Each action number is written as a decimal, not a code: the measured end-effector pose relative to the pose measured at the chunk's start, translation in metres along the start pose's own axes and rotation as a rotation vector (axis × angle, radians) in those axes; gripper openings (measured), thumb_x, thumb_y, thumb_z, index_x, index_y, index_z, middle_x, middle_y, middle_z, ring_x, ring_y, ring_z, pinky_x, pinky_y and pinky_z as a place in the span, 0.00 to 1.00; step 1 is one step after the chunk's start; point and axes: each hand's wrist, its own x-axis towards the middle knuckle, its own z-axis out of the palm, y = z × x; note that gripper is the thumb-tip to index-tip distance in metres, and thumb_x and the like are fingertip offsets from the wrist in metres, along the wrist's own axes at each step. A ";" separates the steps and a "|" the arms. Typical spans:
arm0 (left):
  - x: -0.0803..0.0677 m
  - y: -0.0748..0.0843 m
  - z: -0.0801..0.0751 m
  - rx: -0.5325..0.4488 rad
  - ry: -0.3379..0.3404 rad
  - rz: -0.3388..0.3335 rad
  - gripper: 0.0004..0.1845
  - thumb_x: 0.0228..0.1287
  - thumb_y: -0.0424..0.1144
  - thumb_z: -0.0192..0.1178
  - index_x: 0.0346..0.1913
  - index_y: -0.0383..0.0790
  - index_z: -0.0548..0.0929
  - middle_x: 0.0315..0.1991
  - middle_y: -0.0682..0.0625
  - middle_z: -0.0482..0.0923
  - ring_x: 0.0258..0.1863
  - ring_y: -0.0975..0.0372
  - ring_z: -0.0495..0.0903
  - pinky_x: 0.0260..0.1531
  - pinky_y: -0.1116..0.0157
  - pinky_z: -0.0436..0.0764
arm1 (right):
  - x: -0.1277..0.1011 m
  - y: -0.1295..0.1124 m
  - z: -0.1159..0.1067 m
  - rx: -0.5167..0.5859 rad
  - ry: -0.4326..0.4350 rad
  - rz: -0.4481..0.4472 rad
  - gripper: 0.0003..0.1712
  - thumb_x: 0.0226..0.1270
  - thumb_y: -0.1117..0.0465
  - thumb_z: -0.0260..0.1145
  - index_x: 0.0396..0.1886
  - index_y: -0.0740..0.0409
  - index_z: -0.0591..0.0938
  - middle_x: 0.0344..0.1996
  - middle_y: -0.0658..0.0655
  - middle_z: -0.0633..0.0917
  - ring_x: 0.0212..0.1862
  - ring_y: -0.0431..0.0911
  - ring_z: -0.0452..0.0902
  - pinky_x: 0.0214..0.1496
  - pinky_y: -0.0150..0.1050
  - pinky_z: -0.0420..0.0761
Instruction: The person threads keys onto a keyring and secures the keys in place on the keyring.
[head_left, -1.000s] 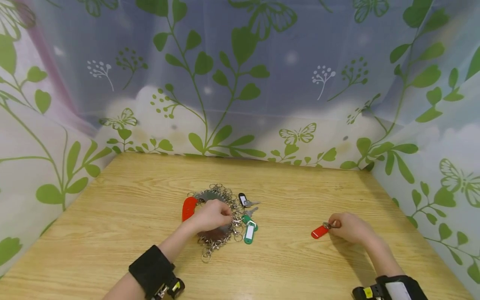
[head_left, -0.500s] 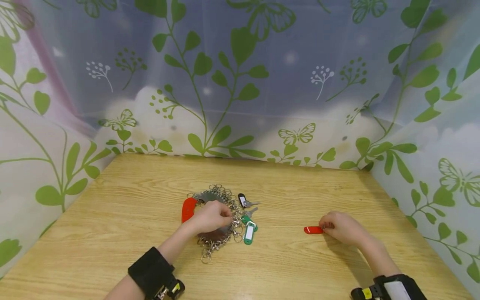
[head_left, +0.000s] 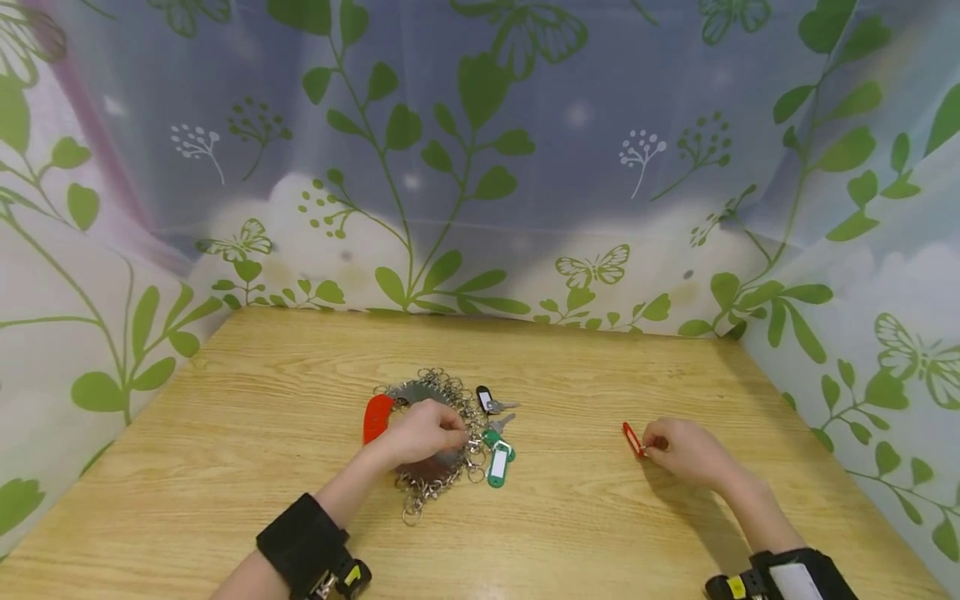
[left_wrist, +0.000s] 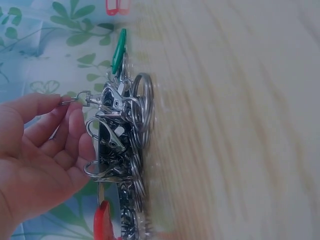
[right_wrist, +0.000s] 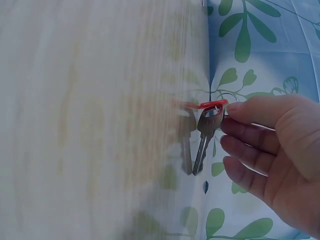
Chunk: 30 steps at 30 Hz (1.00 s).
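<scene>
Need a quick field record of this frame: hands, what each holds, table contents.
left hand: pinches a clasp on the key ring pile
right hand: pinches the ring of the red tag, key hanging
pile extras: green tag, black tag, red piece
surface: wooden table

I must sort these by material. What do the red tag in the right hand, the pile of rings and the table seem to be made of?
Red tag: likely plastic, with a smooth, even colour.
Pile of rings: metal, silver and shiny with bright glints.
Table: wood or wood-look laminate, pale with grain lines; which one is unclear.
</scene>
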 end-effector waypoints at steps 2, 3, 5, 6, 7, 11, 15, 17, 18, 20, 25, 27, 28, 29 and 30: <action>0.001 0.000 0.001 0.008 0.001 -0.007 0.05 0.57 0.34 0.61 0.31 0.37 0.85 0.26 0.55 0.80 0.26 0.65 0.73 0.30 0.65 0.73 | 0.000 -0.003 -0.001 0.007 0.001 0.000 0.05 0.55 0.68 0.66 0.26 0.54 0.80 0.25 0.45 0.78 0.29 0.39 0.73 0.30 0.38 0.73; 0.001 0.000 0.001 0.012 0.004 -0.010 0.04 0.57 0.33 0.62 0.31 0.37 0.84 0.27 0.56 0.80 0.27 0.65 0.73 0.31 0.65 0.73 | -0.001 -0.004 -0.001 0.010 0.005 -0.004 0.05 0.55 0.68 0.66 0.27 0.54 0.80 0.25 0.45 0.78 0.29 0.39 0.73 0.31 0.38 0.73; 0.001 0.001 0.001 0.016 0.010 -0.016 0.02 0.55 0.32 0.62 0.31 0.37 0.84 0.27 0.56 0.80 0.28 0.65 0.74 0.33 0.64 0.74 | -0.001 -0.006 -0.001 0.016 0.012 -0.010 0.05 0.55 0.68 0.66 0.27 0.55 0.80 0.26 0.45 0.79 0.30 0.40 0.74 0.31 0.39 0.74; 0.001 0.001 0.002 0.016 0.016 -0.018 0.02 0.54 0.31 0.63 0.31 0.36 0.84 0.27 0.55 0.80 0.28 0.65 0.75 0.33 0.64 0.75 | -0.001 -0.006 -0.001 0.014 0.017 -0.015 0.05 0.56 0.68 0.66 0.27 0.54 0.80 0.26 0.45 0.79 0.31 0.41 0.75 0.32 0.40 0.74; 0.002 0.001 0.002 0.015 0.021 -0.019 0.02 0.54 0.30 0.63 0.31 0.36 0.84 0.27 0.55 0.80 0.28 0.65 0.75 0.33 0.63 0.75 | 0.000 -0.007 -0.001 0.012 0.023 -0.021 0.05 0.56 0.68 0.66 0.27 0.54 0.80 0.26 0.46 0.79 0.31 0.42 0.76 0.33 0.40 0.75; 0.002 0.002 0.002 0.024 0.044 -0.025 0.02 0.53 0.29 0.63 0.30 0.36 0.83 0.26 0.55 0.79 0.27 0.65 0.75 0.32 0.64 0.75 | 0.002 -0.010 0.000 -0.007 0.041 -0.036 0.07 0.56 0.67 0.66 0.25 0.52 0.79 0.27 0.45 0.80 0.34 0.45 0.78 0.35 0.42 0.76; 0.003 0.002 0.003 0.042 0.063 -0.024 0.02 0.52 0.28 0.63 0.30 0.36 0.83 0.26 0.54 0.79 0.27 0.65 0.75 0.31 0.65 0.74 | 0.004 -0.016 0.000 -0.001 0.057 -0.056 0.08 0.56 0.67 0.66 0.25 0.50 0.79 0.27 0.44 0.80 0.34 0.44 0.78 0.35 0.42 0.76; 0.002 0.001 0.004 0.058 0.062 -0.026 0.02 0.52 0.28 0.62 0.30 0.36 0.82 0.26 0.54 0.79 0.26 0.65 0.75 0.29 0.66 0.74 | 0.005 -0.018 0.000 0.022 0.062 -0.077 0.07 0.57 0.67 0.66 0.25 0.51 0.79 0.27 0.44 0.80 0.33 0.43 0.77 0.33 0.40 0.76; 0.002 0.002 0.004 0.070 0.061 -0.025 0.02 0.52 0.29 0.62 0.31 0.36 0.82 0.26 0.54 0.79 0.26 0.65 0.75 0.28 0.66 0.74 | 0.005 -0.020 0.000 0.041 0.062 -0.088 0.06 0.57 0.67 0.66 0.26 0.52 0.79 0.27 0.44 0.80 0.33 0.42 0.77 0.32 0.39 0.75; 0.002 0.003 0.004 0.087 0.053 -0.020 0.02 0.54 0.29 0.61 0.31 0.36 0.82 0.26 0.54 0.79 0.25 0.65 0.76 0.26 0.67 0.74 | 0.006 -0.021 0.000 0.077 0.060 -0.100 0.04 0.58 0.66 0.65 0.27 0.53 0.80 0.27 0.44 0.80 0.32 0.40 0.76 0.31 0.37 0.74; 0.000 0.007 0.004 0.126 0.031 0.011 0.03 0.56 0.27 0.58 0.32 0.36 0.81 0.24 0.52 0.79 0.22 0.66 0.76 0.23 0.68 0.73 | 0.009 -0.026 -0.001 0.118 0.055 -0.107 0.01 0.60 0.64 0.65 0.30 0.55 0.80 0.29 0.45 0.80 0.33 0.39 0.75 0.30 0.35 0.74; -0.001 0.009 0.005 0.168 0.032 0.037 0.04 0.56 0.26 0.57 0.32 0.35 0.81 0.22 0.53 0.78 0.20 0.66 0.74 0.22 0.68 0.72 | 0.010 -0.029 -0.001 0.116 0.052 -0.122 0.01 0.59 0.63 0.65 0.30 0.55 0.80 0.29 0.45 0.80 0.33 0.39 0.75 0.30 0.35 0.74; -0.001 0.010 0.005 0.197 0.034 0.051 0.04 0.57 0.26 0.57 0.33 0.35 0.81 0.22 0.53 0.77 0.20 0.66 0.73 0.22 0.68 0.72 | 0.011 -0.030 -0.001 0.118 0.048 -0.130 0.01 0.59 0.63 0.65 0.30 0.55 0.80 0.29 0.45 0.80 0.33 0.39 0.75 0.30 0.35 0.74; -0.001 0.011 0.005 0.229 0.037 0.061 0.04 0.57 0.27 0.56 0.33 0.35 0.81 0.22 0.54 0.77 0.19 0.66 0.71 0.22 0.68 0.72 | 0.011 -0.032 0.000 0.122 0.049 -0.137 0.01 0.59 0.64 0.65 0.30 0.54 0.80 0.29 0.45 0.80 0.33 0.39 0.75 0.30 0.35 0.74; -0.001 0.012 0.006 0.259 0.040 0.068 0.04 0.57 0.27 0.57 0.33 0.36 0.81 0.23 0.54 0.77 0.20 0.66 0.71 0.23 0.68 0.72 | 0.012 -0.033 0.000 0.124 0.048 -0.149 0.01 0.60 0.63 0.65 0.30 0.55 0.80 0.29 0.45 0.80 0.33 0.39 0.75 0.30 0.35 0.74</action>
